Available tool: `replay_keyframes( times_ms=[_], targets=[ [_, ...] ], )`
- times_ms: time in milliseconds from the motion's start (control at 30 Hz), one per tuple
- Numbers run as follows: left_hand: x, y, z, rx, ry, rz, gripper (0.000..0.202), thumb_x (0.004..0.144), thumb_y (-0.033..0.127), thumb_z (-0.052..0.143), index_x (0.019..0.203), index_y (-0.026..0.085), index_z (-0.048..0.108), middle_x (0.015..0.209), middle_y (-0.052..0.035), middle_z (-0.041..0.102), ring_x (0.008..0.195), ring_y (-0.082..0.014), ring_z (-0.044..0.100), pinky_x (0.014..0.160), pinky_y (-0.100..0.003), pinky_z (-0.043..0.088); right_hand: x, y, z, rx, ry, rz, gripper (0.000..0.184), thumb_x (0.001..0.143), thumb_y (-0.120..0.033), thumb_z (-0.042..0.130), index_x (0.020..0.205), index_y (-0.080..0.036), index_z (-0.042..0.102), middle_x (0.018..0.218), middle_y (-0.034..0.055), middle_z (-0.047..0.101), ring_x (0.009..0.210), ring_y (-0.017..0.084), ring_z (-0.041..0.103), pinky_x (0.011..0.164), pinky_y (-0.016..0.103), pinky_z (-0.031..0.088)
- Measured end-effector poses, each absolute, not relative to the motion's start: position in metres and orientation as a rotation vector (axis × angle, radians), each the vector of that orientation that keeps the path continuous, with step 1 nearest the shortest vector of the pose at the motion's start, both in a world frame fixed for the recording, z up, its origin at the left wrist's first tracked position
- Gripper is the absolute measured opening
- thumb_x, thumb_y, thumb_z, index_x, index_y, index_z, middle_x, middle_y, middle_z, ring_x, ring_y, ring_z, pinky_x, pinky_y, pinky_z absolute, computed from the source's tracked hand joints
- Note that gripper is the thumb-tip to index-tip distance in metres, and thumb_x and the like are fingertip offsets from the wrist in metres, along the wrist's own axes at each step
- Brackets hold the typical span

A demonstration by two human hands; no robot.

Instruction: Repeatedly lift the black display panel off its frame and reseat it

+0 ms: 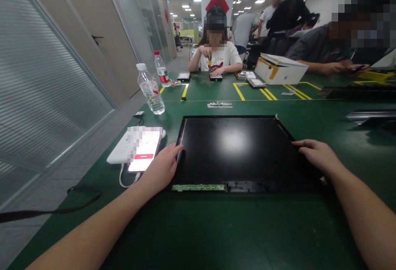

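A black panel (pixel 238 150) is lying flat on the green bench (pixel 247 228), just in front of the person, with a strip of green circuit board (pixel 198 187) showing along its near edge. The left hand (pixel 161 169) is resting on the panel's left edge, its fingers (pixel 175 150) loosely curled and lying against the rim without closing around it. The right hand (pixel 318 156) is lying on the right edge, fingers (pixel 301 144) stretched nearly flat and touching the frame (gripping nothing that can be seen). Just left of the panel a phone (pixel 144 154) is sitting on a white power bank (pixel 122 152), a white cable trailing from it. Two water bottles (pixel 151 90) are standing farther back on the left. Across the bench another person (pixel 216 53) is sitting over a small device, and a white box (pixel 280 69) is lying to the right.
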State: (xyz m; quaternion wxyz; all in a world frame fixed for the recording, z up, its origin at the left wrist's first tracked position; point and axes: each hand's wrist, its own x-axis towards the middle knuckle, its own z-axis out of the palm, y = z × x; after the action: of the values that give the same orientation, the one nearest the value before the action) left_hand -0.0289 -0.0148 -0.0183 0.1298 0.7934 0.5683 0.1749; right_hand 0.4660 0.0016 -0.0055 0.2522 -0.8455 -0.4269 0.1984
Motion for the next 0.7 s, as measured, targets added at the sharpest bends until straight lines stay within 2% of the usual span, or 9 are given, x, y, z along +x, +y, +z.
replay_keyframes(
  times_ms=[233,367,500,600,700],
  targets=[
    [-0.032,-0.015,-0.016,1.944,1.579,0.827,0.047,0.091,0.025,0.055,0.134,0.025,0.075,0.147,-0.0091,0.071,0.144,-0.0353,0.059,0.121,-0.057,0.045,0.47,0.001,-0.01,-2.277,-1.158,0.57,0.04,0.071,-0.019,0.057,0.102,-0.016,0.083,0.077,0.0063,0.075,0.063,0.021,0.061,0.065,0.032,0.046],
    [-0.025,-0.015,-0.004,1.434,1.507,1.026,0.042,0.085,0.031,0.068,0.125,0.024,0.077,0.139,-0.0101,0.075,0.126,-0.0353,0.071,0.106,-0.052,0.059,0.476,0.004,-0.016,-2.259,-1.192,0.535,0.039,0.071,-0.02,0.058,0.101,-0.016,0.083,0.079,0.0062,0.076,0.066,0.021,0.064,0.066,0.031,0.046],
    [-0.015,-0.015,0.002,1.01,1.412,1.152,0.048,0.074,0.02,0.08,0.122,0.021,0.072,0.149,-0.0131,0.068,0.124,-0.033,0.073,0.096,-0.045,0.064,0.483,0.007,-0.022,-2.296,-1.237,0.559,0.042,0.073,-0.022,0.057,0.107,-0.017,0.083,0.077,0.005,0.076,0.066,0.022,0.065,0.066,0.032,0.047],
    [-0.009,-0.016,0.006,0.838,1.406,1.164,0.049,0.076,0.011,0.081,0.122,0.021,0.07,0.154,-0.0143,0.063,0.123,-0.0304,0.074,0.093,-0.04,0.066,0.485,0.008,-0.023,-2.305,-1.255,0.533,0.042,0.074,-0.023,0.056,0.107,-0.017,0.083,0.079,0.0057,0.076,0.068,0.023,0.066,0.068,0.034,0.047],
    [-0.004,-0.018,0.01,0.712,1.403,1.136,0.055,0.079,0.008,0.08,0.13,0.022,0.068,0.145,-0.0141,0.069,0.111,-0.0296,0.078,0.085,-0.039,0.069,0.485,0.008,-0.022,-2.302,-1.253,0.506,0.04,0.074,-0.024,0.057,0.102,-0.018,0.084,0.08,0.006,0.077,0.07,0.023,0.066,0.069,0.034,0.047]
  ],
)
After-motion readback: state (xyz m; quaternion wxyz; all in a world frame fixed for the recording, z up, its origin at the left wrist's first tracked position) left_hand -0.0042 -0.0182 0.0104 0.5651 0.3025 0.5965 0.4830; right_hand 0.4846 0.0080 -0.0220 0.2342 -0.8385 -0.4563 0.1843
